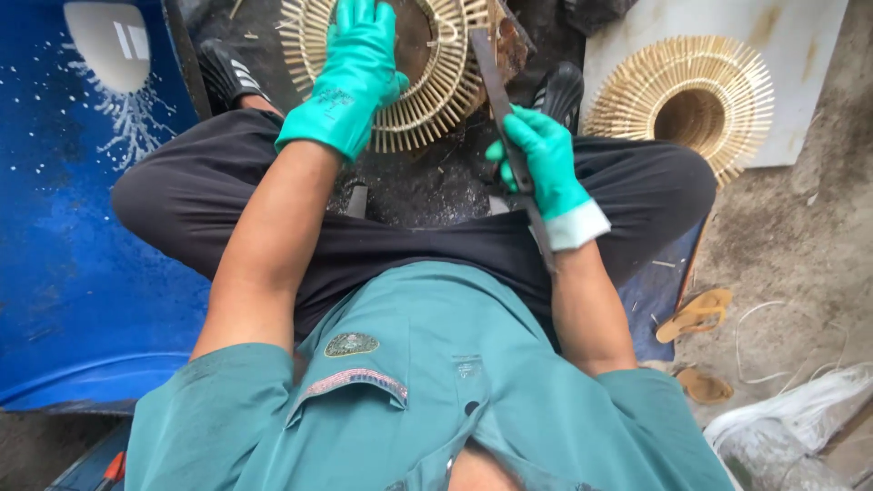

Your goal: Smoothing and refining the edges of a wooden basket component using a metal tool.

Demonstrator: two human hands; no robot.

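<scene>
Sitting low, a person in a teal shirt and black trousers (227, 200) works over a round ring of thin bamboo sticks (427, 100) that lies on the dark ground between the knees. The sticks fan out from the ring like sun rays, all the way around a hole in the middle.

The left hand (355, 73), in a green rubber glove, lies flat on the left part of the ring, fingers spread a little and pointing away from the body. It presses down on the sticks and is not wrapped around anything.

The right hand (541, 159), also in a green glove, is closed tight around a long dark blade (496, 82). The blade is flat and narrow. Its long side runs from near the belly up and a bit to the left, and its far end rests over the right edge of the ring.

A second stick ring (691, 100) lies on a pale board (800, 45) to the right, well apart from both hands. A big blue drum (64, 227) is on the left. Two tan sandals (696, 314) lie on the floor at the right.
</scene>
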